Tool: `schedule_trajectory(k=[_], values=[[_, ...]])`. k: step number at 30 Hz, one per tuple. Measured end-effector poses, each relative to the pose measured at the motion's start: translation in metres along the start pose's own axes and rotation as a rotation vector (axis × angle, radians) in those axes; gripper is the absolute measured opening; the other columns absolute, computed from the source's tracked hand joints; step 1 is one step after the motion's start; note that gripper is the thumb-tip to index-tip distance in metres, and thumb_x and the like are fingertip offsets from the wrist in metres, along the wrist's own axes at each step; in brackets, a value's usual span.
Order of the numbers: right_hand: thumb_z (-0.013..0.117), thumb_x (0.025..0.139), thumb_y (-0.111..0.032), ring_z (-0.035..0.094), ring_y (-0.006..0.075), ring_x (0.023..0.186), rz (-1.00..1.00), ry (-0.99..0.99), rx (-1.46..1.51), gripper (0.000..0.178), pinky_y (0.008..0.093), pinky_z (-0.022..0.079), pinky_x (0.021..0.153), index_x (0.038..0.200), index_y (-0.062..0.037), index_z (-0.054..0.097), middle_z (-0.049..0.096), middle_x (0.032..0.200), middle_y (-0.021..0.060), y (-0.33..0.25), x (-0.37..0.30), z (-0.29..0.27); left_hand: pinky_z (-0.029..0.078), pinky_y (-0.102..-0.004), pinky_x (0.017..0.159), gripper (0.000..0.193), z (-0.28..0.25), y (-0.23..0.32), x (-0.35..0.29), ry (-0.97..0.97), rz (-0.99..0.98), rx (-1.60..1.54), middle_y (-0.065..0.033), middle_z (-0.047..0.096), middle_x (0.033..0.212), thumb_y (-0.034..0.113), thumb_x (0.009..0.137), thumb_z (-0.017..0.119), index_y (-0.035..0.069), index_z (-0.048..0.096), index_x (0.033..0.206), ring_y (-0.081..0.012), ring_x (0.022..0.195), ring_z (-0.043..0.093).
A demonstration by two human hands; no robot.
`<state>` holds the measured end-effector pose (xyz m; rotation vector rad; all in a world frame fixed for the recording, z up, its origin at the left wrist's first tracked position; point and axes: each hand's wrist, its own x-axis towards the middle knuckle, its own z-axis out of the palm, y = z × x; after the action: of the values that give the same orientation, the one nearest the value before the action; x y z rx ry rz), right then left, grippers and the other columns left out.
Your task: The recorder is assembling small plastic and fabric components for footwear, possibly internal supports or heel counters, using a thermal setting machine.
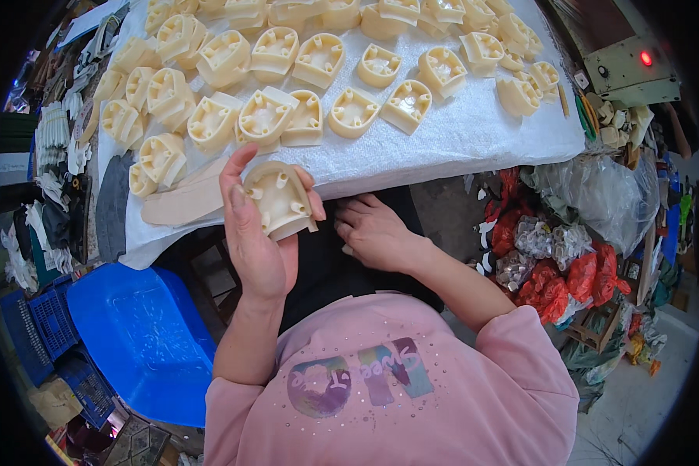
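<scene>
My left hand [255, 241] is raised at the near edge of the table, closed around a cream plastic housing [276, 200]. The hollow side of this piece faces up, showing a rounded wall and small posts inside. My right hand [377, 233] lies low on the dark cloth over my lap, just below the table edge. Its fingers are loosely bent and a little apart, with nothing seen in them. Many like cream housings [268, 116] stand on the white-covered table [443, 144] beyond my hands, most with their hollows upward.
A flat tan board [182, 198] lies at the table's near left corner, beside a dark grey strip [115, 210]. Below left stands a blue plastic tub [144, 342]. Red plastic bags [555, 291] and clear wrapping [598, 194] are piled at right. A machine box with a red light [645, 58] stands far right.
</scene>
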<state>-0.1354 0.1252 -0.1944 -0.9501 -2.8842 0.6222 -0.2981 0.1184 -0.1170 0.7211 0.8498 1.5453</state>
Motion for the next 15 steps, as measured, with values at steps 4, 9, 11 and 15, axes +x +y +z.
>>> schedule_trajectory(k=[4,9,11,15], values=[[0.073,0.060,-0.029,0.048,0.0223,0.111,0.011,-0.082,-0.076,0.043,0.0353,0.032,0.099,0.095,-0.0059,0.063,0.058,0.105,0.0076,0.007,0.020,0.028,0.044,-0.0313,0.060,0.050,0.002,-0.007,-0.001,-0.052,0.001,0.001,-0.0171,0.053,0.088,0.045,0.094,0.034,0.007,0.031,0.126,-0.0213,0.065,0.052],[0.070,0.063,-0.027,0.048,0.0192,0.113,0.039,-0.341,-0.115,0.036,0.0349,0.032,0.098,0.095,-0.0120,0.065,0.057,0.108,0.0048,0.003,0.035,0.018,0.045,-0.0317,0.060,0.050,0.003,-0.009,-0.001,-0.050,-0.012,0.020,-0.0177,0.054,0.089,0.043,0.094,0.034,0.005,0.031,0.126,-0.0221,0.065,0.054],[0.069,0.065,-0.025,0.048,0.0183,0.113,0.046,-0.408,-0.161,0.034,0.0344,0.032,0.098,0.096,-0.0137,0.065,0.056,0.110,0.0036,0.003,0.036,0.023,0.045,-0.0315,0.060,0.049,0.002,-0.009,-0.001,-0.085,-0.016,0.033,-0.0178,0.054,0.089,0.042,0.094,0.035,0.006,0.030,0.127,-0.0220,0.065,0.054],[0.059,0.073,-0.029,0.042,0.0154,0.116,0.008,-0.360,-0.215,0.021,0.0355,0.022,0.103,0.087,-0.0199,0.071,0.058,0.108,-0.0002,0.000,0.033,0.028,0.045,-0.0310,0.060,0.048,-0.002,-0.005,-0.002,-0.044,-0.024,0.050,-0.0178,0.054,0.089,0.042,0.094,0.036,0.006,0.032,0.126,-0.0217,0.065,0.054]])
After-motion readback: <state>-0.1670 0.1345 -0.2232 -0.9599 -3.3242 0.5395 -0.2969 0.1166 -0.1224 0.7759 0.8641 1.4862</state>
